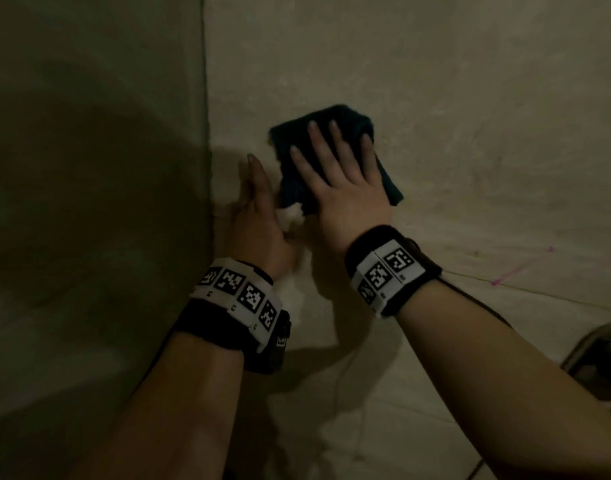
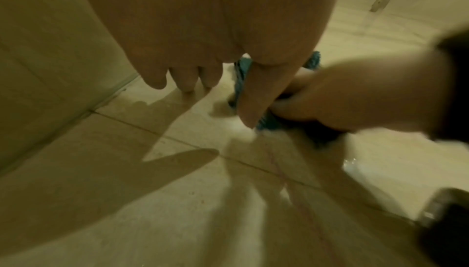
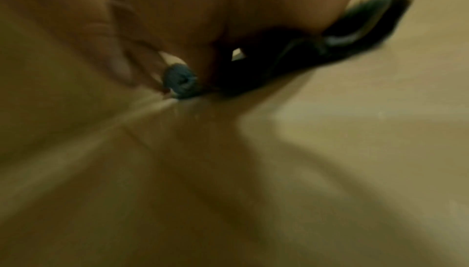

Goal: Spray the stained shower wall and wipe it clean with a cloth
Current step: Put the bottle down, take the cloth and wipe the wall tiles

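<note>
A dark blue cloth (image 1: pixel 335 124) lies flat against the beige tiled shower wall (image 1: pixel 453 98), just right of the wall corner. My right hand (image 1: pixel 335 171) presses on it with fingers spread and straight. My left hand (image 1: pixel 259 202) rests flat on the wall between the corner and the cloth, fingers straight, holding nothing. White foam (image 1: pixel 292 213) shows between the two hands. In the left wrist view the cloth (image 2: pixel 241 75) sits beyond my left hand (image 2: pixel 203 55), under my right hand (image 2: pixel 342 95). The right wrist view shows the cloth (image 3: pixel 279 67) bunched under my palm. No spray bottle is in view.
Pink stain streaks (image 1: pixel 515 270) mark the wall to the lower right, and a faint pink line (image 2: pixel 279 169) runs along the tile below the cloth. A metal fixture (image 1: pixel 601 358) juts out at the right edge. The side wall (image 1: pixel 89 168) stands close on the left.
</note>
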